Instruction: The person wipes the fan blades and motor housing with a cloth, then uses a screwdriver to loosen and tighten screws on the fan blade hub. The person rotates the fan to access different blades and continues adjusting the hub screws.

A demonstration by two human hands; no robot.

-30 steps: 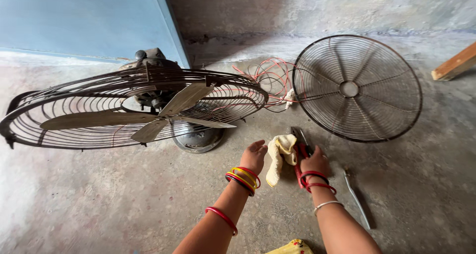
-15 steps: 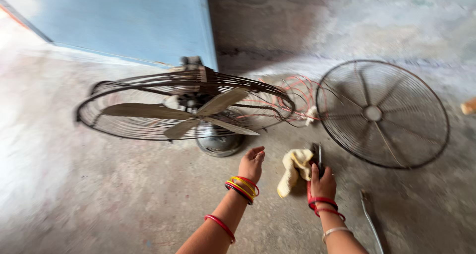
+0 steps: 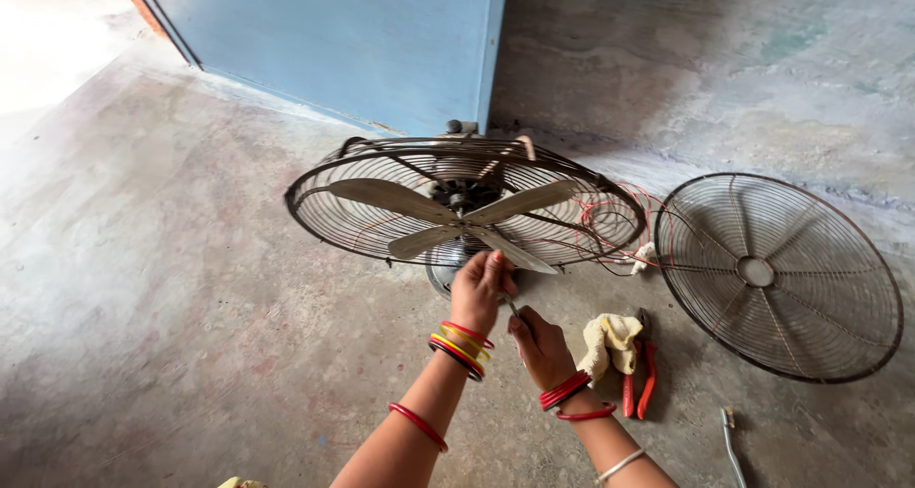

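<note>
So the fan (image 3: 467,207) sits in the middle of the frame, lying face-up on the concrete floor (image 3: 191,335) with its blades (image 3: 457,216) exposed — the front guard (image 3: 780,274) is already off and lies flat at the right side, well apart from the hands. The rear cage (image 3: 334,207) is on the fan around the blades, and the blades themselves are mounted on the hub, so going by how things lie I'd say the strip-down is maybe a first step in: cover removed, blade and back cage not yet off. The left hand (image 3: 479,293) is at the near rim of the fan, fingers curled at the tip of the blade that points toward the camera — looks like it's gripping or steadying it, though I can't tell how firmly. The right hand (image 3: 541,347) is just below and beside it, fingers closed around a thin dark tool (image 3: 513,307); too small to tell what kind. Just right of that hand, red-handled pliers (image 3: 643,378) lie on the floor with a yellowish rag (image 3: 610,340) partly over them. Loose red wires (image 3: 610,223) trail off the fan's right side. Another metal tool (image 3: 732,445) pokes in at the lower right, and a blue door (image 3: 362,40) fills the upper left.
</note>
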